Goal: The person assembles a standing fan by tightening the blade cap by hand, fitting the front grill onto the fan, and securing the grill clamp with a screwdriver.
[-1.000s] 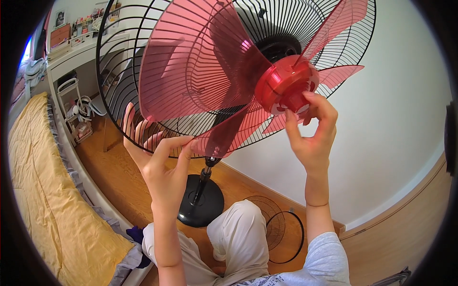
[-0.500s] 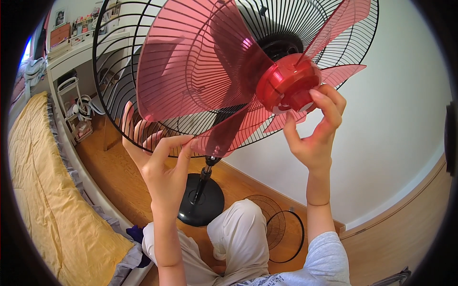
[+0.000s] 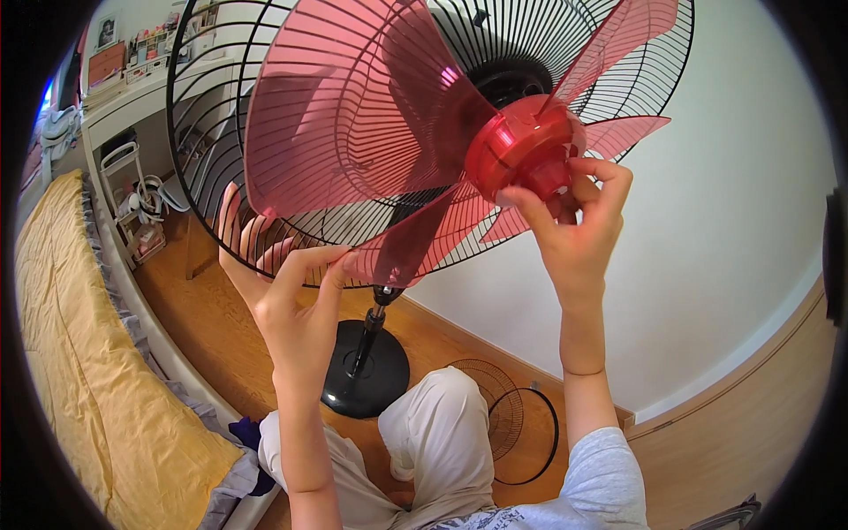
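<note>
Head view: one red fan hub [image 3: 505, 157] has one knob [image 3: 548, 179] gripped by the right hand [image 3: 585, 228]; below-left of the hub, the left hand [image 3: 288, 299] pinches one blade [image 3: 431, 238]; one black base [image 3: 382, 389] stands beneath.

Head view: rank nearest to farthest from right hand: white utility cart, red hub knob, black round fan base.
1. Red hub knob: at the fingertips of the right hand.
2. Black round fan base: lower, left of that hand.
3. White utility cart: background, far left.
</note>
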`<state>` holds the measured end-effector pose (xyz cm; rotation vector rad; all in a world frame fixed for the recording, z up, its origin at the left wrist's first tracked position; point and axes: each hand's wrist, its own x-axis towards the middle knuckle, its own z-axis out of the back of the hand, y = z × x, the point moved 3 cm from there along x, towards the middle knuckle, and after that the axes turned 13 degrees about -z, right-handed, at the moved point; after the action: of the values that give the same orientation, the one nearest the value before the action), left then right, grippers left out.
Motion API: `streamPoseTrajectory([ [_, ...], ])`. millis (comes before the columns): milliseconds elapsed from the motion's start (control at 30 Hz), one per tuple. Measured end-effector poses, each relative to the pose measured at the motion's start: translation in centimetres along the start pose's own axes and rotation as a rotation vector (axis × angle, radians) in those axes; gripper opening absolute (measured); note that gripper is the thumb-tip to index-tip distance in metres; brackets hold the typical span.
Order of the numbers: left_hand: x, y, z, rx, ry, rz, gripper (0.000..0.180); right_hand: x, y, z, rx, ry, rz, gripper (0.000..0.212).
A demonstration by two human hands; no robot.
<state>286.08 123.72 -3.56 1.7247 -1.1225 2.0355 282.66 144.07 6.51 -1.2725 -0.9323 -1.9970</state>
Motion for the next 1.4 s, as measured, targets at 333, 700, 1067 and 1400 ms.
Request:
streamPoseTrajectory([
  [333, -0.3, 0.4, -0.1, -0.058, -0.022, 0.007, 0.004, 2.3, -1.8, 0.7, -0.284, 0.043, 0.715, 0.041],
  [700, 0.9, -1.5, 0.0, 0.07, -0.121, -0.079, 0.01, 0.4, -3.0, -0.2, -0.07, -0.299, 0.313, 0.059],
  [1067, -0.5, -1.4, -0.5, 0.083, -0.122, -0.06, 0.013, -0.7, -2.1, -3.5, -0.073, -0.602, -0.237, 0.038],
  [1400, -2.2, 2.2, -2.2, -0.313, -0.026, 0.129, 0.024, 1.9, -2.2, -2.2, -0.268, -0.605, 0.412, 0.036],
])
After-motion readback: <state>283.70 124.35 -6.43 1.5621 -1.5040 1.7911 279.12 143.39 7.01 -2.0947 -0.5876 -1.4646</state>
